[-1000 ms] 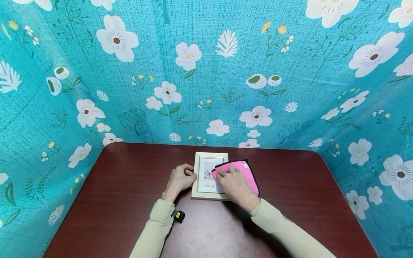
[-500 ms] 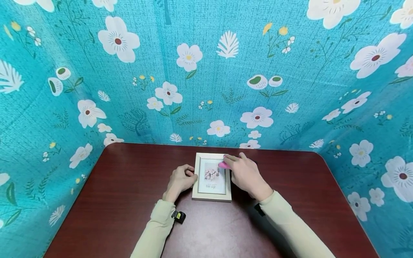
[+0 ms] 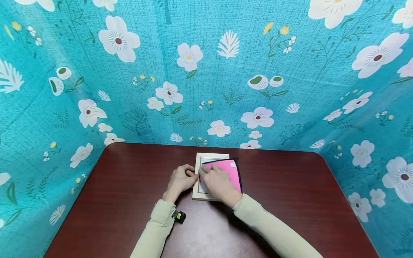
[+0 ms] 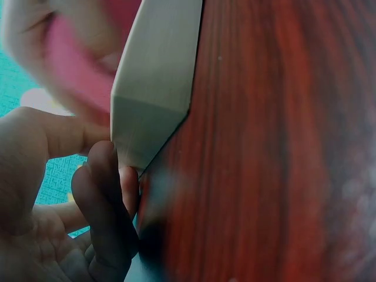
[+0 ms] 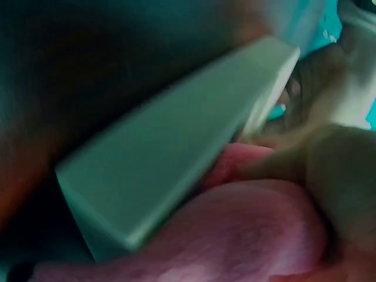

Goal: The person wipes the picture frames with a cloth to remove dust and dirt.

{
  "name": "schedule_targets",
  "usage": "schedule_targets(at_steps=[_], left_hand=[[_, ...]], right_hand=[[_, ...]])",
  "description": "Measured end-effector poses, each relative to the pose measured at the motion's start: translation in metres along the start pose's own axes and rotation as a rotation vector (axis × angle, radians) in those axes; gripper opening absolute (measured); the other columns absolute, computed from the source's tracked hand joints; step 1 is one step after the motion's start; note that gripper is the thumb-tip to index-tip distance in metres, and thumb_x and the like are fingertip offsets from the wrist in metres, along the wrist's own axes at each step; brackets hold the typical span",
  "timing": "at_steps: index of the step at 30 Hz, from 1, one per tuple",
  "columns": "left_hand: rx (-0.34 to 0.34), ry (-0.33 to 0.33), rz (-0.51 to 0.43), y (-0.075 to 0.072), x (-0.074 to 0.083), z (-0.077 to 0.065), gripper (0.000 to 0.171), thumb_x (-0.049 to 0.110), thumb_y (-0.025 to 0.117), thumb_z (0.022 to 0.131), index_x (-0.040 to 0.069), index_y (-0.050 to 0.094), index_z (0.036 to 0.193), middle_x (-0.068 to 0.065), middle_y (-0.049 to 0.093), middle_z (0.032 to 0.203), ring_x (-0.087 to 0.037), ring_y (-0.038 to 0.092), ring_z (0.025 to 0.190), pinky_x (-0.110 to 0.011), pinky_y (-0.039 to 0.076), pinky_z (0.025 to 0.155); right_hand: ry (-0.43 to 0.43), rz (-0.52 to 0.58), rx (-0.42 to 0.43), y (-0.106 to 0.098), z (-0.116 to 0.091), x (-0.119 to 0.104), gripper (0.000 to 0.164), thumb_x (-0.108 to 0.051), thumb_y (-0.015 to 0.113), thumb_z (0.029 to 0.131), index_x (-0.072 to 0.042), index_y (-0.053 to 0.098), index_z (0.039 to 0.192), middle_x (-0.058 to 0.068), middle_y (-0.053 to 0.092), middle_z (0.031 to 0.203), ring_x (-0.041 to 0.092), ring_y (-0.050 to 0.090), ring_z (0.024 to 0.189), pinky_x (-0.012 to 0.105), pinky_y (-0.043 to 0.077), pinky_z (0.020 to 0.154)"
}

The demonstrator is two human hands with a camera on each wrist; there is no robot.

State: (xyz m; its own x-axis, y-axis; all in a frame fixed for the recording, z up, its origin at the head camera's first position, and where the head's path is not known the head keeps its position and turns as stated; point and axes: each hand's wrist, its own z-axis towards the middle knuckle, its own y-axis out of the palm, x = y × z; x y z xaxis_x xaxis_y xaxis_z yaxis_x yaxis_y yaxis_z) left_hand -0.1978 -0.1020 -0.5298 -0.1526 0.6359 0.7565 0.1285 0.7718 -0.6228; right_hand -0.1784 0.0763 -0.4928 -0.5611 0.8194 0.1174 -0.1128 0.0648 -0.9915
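Observation:
A cream-coloured picture frame (image 3: 211, 155) lies flat on the dark red table. My left hand (image 3: 179, 179) grips its left edge, thumb on the rim and fingers against the side, as the left wrist view shows at the frame's corner (image 4: 147, 111). Over the glass, my right hand (image 3: 217, 182) holds a pink cloth (image 3: 235, 177) with a black border and a small white label. The cloth covers most of the picture. In the right wrist view the pink cloth (image 5: 247, 223) is bunched under the fingers, blurred, beside the frame's side wall (image 5: 170, 141).
The dark red wooden table (image 3: 135, 186) stretches out on both sides of the frame. Behind and beside it hangs a blue curtain (image 3: 206, 89) with white flowers. A small black device (image 3: 179, 216) is strapped at the left wrist.
The right hand went from the frame's lower right to its upper right side, the cloth bunched there, then left across the glass with the cloth spread. The left hand has stayed at the left edge.

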Motion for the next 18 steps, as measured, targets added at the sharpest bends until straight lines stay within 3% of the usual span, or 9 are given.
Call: schedule_targets(at_steps=[5, 14, 18], left_hand=[[0.006, -0.003, 0.000, -0.0018, -0.0004, 0.0000, 0.024, 0.030, 0.078, 0.088, 0.019, 0.077, 0.110, 0.008, 0.073, 0.085, -0.013, 0.064, 0.078, -0.033, 0.050, 0.073], [0.001, 0.007, 0.003, -0.0008, -0.0015, 0.0008, 0.025, 0.030, 0.078, 0.088, 0.019, 0.077, 0.110, 0.008, 0.072, 0.087, -0.012, 0.063, 0.079, -0.033, 0.050, 0.073], [0.000, 0.013, -0.005, -0.0004, -0.0022, 0.0012, 0.024, 0.029, 0.077, 0.088, 0.019, 0.077, 0.110, 0.009, 0.072, 0.086, -0.011, 0.063, 0.078, -0.033, 0.050, 0.074]], right_hand=[[-0.027, -0.061, -0.033, 0.0060, -0.0025, -0.0084, 0.040, -0.019, 0.083, 0.084, -0.016, 0.070, 0.122, -0.004, 0.067, 0.123, 0.024, 0.060, 0.095, 0.034, 0.057, 0.064], [-0.040, -0.045, -0.043, 0.0058, -0.0058, -0.0034, 0.052, -0.023, 0.087, 0.082, -0.016, 0.069, 0.130, -0.003, 0.069, 0.133, 0.024, 0.059, 0.093, 0.035, 0.057, 0.069], [-0.024, -0.040, -0.058, 0.0057, -0.0073, -0.0010, 0.046, -0.022, 0.086, 0.083, -0.015, 0.069, 0.125, -0.003, 0.069, 0.134, 0.025, 0.061, 0.096, 0.036, 0.057, 0.069]])
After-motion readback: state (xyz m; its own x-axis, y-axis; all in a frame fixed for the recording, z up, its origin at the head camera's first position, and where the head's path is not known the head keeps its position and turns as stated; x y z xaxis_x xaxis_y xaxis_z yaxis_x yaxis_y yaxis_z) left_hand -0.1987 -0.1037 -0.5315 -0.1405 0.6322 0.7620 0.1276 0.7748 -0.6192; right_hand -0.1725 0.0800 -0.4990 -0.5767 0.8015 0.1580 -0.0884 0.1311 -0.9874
